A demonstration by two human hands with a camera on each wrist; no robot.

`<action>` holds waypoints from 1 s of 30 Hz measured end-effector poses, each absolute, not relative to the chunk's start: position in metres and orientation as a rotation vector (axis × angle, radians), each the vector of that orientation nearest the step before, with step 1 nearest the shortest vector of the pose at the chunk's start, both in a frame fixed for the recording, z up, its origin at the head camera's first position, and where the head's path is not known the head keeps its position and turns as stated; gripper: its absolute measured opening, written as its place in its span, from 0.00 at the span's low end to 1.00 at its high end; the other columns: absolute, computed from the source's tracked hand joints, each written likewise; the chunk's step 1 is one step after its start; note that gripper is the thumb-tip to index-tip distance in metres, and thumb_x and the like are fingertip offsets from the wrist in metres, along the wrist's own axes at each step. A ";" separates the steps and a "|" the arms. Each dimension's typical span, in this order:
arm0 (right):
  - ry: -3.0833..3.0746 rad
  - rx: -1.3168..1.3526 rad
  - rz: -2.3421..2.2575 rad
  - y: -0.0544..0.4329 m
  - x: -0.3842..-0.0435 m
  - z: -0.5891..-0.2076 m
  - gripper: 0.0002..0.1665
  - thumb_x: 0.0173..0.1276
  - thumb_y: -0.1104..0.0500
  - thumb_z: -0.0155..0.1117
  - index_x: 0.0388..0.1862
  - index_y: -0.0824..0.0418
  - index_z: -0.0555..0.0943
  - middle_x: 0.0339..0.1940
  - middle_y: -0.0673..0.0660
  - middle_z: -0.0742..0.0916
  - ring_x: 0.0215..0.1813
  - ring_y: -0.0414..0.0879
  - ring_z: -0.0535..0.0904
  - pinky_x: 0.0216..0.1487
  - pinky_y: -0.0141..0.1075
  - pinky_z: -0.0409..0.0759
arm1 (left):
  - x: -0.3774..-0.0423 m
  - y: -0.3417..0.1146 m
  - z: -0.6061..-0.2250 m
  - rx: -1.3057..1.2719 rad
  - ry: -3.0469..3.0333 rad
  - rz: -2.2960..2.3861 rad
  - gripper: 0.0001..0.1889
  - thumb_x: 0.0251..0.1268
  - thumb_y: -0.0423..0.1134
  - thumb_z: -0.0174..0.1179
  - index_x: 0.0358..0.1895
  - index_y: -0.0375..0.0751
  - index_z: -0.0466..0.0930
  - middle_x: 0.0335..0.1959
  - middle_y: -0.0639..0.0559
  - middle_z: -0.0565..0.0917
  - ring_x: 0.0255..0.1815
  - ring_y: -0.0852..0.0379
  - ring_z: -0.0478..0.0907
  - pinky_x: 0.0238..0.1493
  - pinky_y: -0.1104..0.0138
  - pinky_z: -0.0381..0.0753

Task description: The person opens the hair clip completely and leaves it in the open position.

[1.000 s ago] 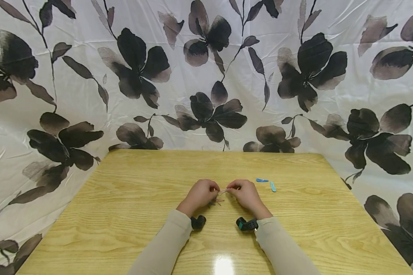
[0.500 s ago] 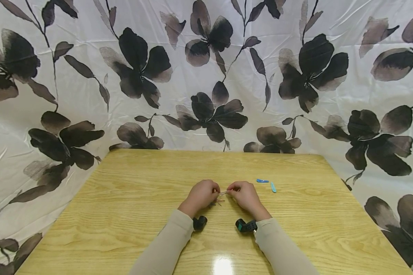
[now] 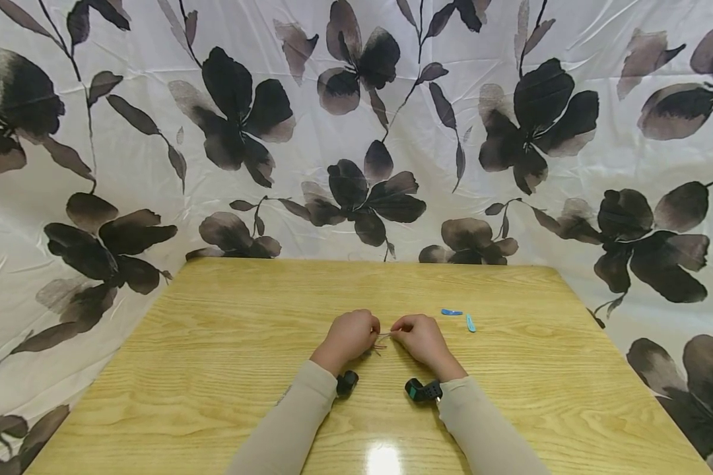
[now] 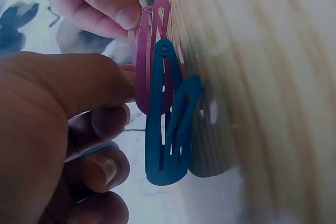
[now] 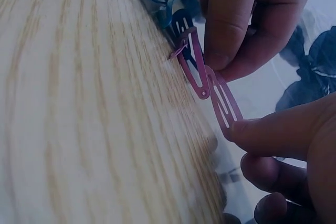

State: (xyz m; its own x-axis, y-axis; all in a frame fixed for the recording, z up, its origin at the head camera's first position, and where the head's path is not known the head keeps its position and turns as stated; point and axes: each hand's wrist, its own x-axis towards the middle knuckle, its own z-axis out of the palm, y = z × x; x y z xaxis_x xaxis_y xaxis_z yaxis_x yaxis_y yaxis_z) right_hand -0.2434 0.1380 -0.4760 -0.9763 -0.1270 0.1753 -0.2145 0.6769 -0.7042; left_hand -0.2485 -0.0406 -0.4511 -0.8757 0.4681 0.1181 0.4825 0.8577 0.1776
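Observation:
My left hand [image 3: 350, 335] and right hand [image 3: 420, 338] meet low over the table, pinching opposite ends of a pale pink snap hair clip [image 5: 226, 100]. Its right end sits between my right thumb and finger in the right wrist view, while my left fingertips grip its upper end. From that spot hangs a darker pink snap clip [image 4: 142, 90], overlapped by a teal snap clip [image 4: 160, 150] in the left wrist view. The dangling clips look linked in a short chain. My left fingers partly hide where the pink clips join.
Beyond my right hand, a blue hair clip [image 3: 451, 312] and a light blue hair clip [image 3: 471, 322] lie apart on the wooden table [image 3: 243, 303]. A floral cloth [image 3: 356, 125] hangs behind the table. Each wrist wears a black camera [image 3: 347, 383].
Both hands keep their pinch on the pale pink clip. My left hand and forearm have shifted slightly right, and my right hand has come slightly lower in view.

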 end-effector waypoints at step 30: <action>-2.806 0.312 1.136 0.138 -0.243 -0.477 0.05 0.60 0.55 0.72 0.33 0.54 0.88 0.31 0.47 0.88 0.35 0.41 0.79 0.40 0.38 0.77 | -0.245 -0.040 -0.450 -0.759 -2.923 -0.246 0.08 0.66 0.37 0.59 0.36 0.52 0.89 0.37 0.55 0.87 0.34 0.57 0.82 0.34 0.62 0.82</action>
State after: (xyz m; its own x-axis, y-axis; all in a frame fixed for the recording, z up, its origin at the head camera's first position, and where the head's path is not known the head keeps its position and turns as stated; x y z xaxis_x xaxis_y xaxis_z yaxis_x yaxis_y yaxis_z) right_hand -0.2432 0.1380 -0.4772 -0.9743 -0.1517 0.1666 -0.2249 0.7013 -0.6764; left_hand -0.2453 -0.0397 -0.4502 -0.8687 0.4728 0.1477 0.4909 0.8617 0.1286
